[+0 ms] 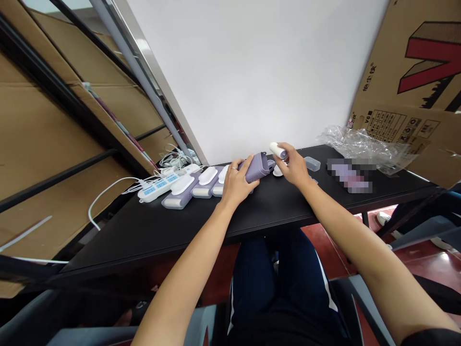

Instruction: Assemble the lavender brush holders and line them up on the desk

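Note:
My left hand (236,181) is closed around a purple plastic case (257,166) with small perforations, its open end pointing right. Between the fingers of my right hand (293,166) is a white cylinder with a purple end (278,150), held just above and to the right of the case. A small white piece (277,170) sits on the black table below the right fingers, partly hidden. Left of my left hand, several purple devices with white oval pieces on them (182,185) lie in a row. A clear plastic cap (312,164) lies right of my right hand.
A white power strip with blue sockets (166,182) and tangled white cables (173,158) is at the table's left end. A pixelated, phone-like item (349,177) and a crumpled clear plastic bag (363,144) lie on the right. A cardboard box (403,115) stands behind them.

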Demonstrator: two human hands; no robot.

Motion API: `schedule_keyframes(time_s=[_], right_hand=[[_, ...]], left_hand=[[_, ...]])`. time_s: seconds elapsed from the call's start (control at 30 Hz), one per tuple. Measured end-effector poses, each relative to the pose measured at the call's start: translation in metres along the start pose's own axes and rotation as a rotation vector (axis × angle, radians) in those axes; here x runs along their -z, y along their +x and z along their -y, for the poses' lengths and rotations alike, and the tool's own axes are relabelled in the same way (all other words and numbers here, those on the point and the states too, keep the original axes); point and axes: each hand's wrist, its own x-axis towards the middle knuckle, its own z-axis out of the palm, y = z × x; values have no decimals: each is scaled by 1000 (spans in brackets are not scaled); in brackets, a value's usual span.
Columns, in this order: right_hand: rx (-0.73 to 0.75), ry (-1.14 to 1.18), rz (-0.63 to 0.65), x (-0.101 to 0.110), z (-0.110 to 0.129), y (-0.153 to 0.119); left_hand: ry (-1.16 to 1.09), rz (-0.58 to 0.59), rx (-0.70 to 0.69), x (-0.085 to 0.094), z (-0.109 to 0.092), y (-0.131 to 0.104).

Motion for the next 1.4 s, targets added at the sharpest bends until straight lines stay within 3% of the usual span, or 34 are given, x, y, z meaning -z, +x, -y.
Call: schedule_keyframes(time_s=[0.13,0.27,0.37,0.53,0.7,0.93,1.4], right_hand=[[-14,-102,111,-5,9,-5],[-39,170,95,-15,8,-4],[-160,421,82,-21,2,2],[-329,655,-75,-28,-9,16],[-420,730,54,-28,-4,18],[-410,793,212,-32,8,11],[-342,748,224,-37,6,8]], left_hand=[[92,-45,33,3,0,0],[130,-85,48,4,2,-1],[153,-95,44,4,3,0],[216,-118,30,8,1,2],[286,-80,22,8,-2,1],[346,-20,32,5,-1,1],[444,81,61,8,-11,0]])
